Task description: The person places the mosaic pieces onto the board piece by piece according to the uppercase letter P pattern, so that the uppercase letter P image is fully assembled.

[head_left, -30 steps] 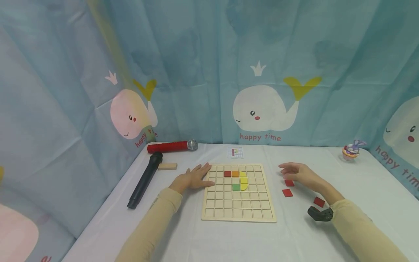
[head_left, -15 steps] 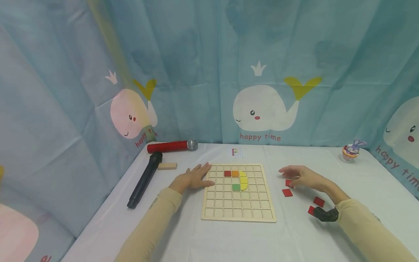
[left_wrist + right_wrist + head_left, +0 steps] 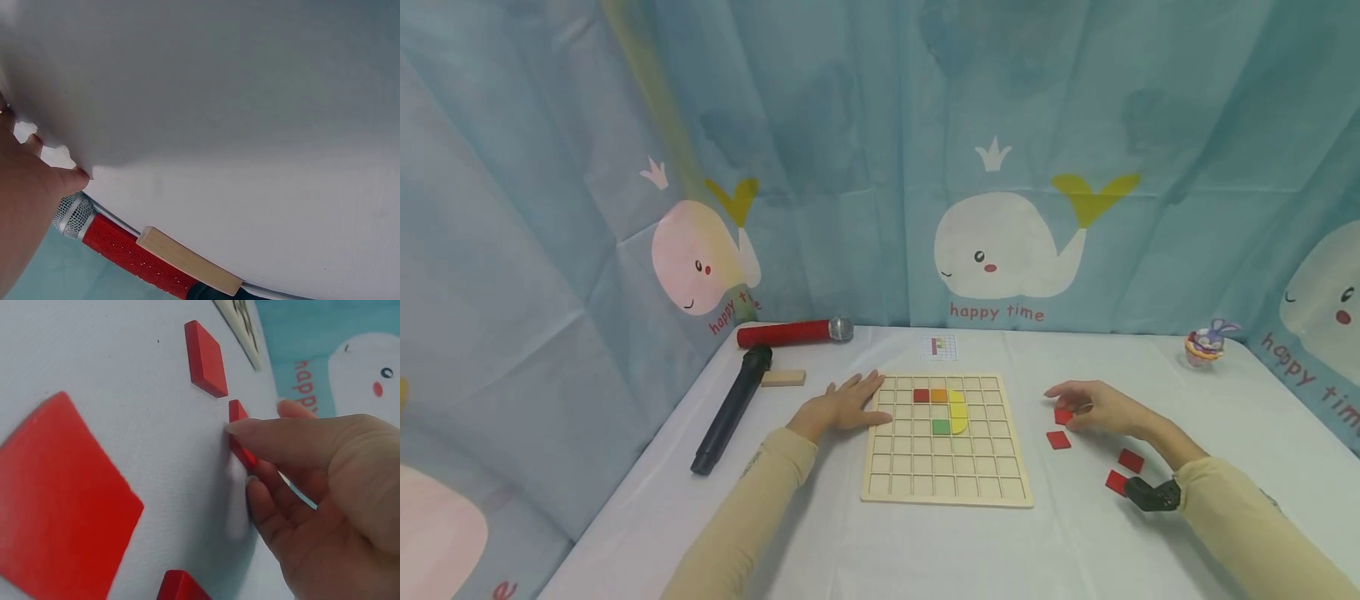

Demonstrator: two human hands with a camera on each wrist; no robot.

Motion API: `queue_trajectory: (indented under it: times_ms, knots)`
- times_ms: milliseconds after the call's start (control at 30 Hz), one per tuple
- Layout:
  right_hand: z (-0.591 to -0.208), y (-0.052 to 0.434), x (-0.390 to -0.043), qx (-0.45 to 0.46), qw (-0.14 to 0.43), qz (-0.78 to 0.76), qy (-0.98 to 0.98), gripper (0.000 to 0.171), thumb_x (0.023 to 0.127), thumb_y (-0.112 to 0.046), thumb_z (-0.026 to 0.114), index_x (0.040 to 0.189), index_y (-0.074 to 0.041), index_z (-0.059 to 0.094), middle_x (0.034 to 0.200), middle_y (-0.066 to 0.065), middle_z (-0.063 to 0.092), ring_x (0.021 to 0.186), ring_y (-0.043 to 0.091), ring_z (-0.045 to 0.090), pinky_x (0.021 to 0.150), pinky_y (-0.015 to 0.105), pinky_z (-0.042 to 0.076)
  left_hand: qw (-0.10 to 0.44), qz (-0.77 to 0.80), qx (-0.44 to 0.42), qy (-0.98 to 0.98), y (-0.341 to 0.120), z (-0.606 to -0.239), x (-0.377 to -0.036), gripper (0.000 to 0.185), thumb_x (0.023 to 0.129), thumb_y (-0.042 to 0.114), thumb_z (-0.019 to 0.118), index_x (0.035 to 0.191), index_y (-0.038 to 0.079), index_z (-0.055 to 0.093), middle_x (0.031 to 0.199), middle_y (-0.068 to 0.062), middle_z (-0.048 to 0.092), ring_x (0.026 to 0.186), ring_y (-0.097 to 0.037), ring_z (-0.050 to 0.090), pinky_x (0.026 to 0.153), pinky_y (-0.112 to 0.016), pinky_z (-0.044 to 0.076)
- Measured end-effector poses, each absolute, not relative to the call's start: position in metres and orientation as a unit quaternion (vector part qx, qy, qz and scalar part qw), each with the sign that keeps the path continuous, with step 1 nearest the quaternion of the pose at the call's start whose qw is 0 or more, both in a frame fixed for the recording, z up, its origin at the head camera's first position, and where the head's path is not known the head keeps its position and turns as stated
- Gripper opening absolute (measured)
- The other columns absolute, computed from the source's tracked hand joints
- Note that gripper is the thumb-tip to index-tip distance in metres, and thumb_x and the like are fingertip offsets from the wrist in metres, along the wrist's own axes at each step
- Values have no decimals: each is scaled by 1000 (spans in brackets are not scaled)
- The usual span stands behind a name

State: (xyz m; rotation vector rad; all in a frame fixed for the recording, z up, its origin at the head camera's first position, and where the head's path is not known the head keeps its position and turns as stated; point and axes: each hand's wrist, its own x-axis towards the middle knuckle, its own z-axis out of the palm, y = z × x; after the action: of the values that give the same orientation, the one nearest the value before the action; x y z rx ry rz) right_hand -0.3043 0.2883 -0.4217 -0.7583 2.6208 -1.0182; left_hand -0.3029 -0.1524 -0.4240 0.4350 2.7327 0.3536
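In the head view, a wooden grid board (image 3: 922, 465) lies mid-table, bearing a dark red, an orange and a green square plus yellow pieces (image 3: 958, 409). My left hand (image 3: 841, 407) rests with spread fingers on the board's left edge. To the right of the board, my right hand (image 3: 1097, 407) has thumb and fingers around a red square tile (image 3: 242, 454), pinching it at the table surface. Another red tile (image 3: 1058, 440) lies just in front of that hand. Two more red tiles, one of them this tile (image 3: 1131, 461), lie near the right wrist.
A small printed grid card (image 3: 939, 347) lies behind the board. On the left are a red microphone (image 3: 784, 334), a black microphone (image 3: 730, 417) and a wooden block (image 3: 783, 378). A cupcake-like bunny figure (image 3: 1205, 343) stands at the back right. Whale-print curtain surrounds the table.
My right hand has shifted slightly right, its thumb and fingers closing around the red tile. A front red tile by the wrist has come into view. The left hand stays put.
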Motion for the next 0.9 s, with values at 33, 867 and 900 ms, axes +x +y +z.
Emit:
queue_trajectory:
  times_ms: [33,867,900]
  knots:
    - [-422,288,-305,-259,115,-344,895,47,80,1,71,125,0,58,111,11,62,102,30,57,86,36,49,176,125,154,964,-152,-424,-303,87,88,64,50,155,19,15,159,0,10,144,-25,7,110,-58,8]
    - [-422,290,-307,-208,129,-338,909,41,80,-9,75,118,-2,61,89,4,59,81,23,54,69,36,48,173,118,160,965,-152,-424,-304,86,89,62,50,154,18,15,159,-1,11,144,-26,8,110,-59,9]
    - [-422,290,-307,-208,129,-337,909,40,80,-9,75,117,-2,62,89,4,60,80,22,54,70,36,48,173,115,161,965,-153,-425,-305,86,89,63,49,155,18,15,159,-1,11,144,-26,8,110,-59,9]
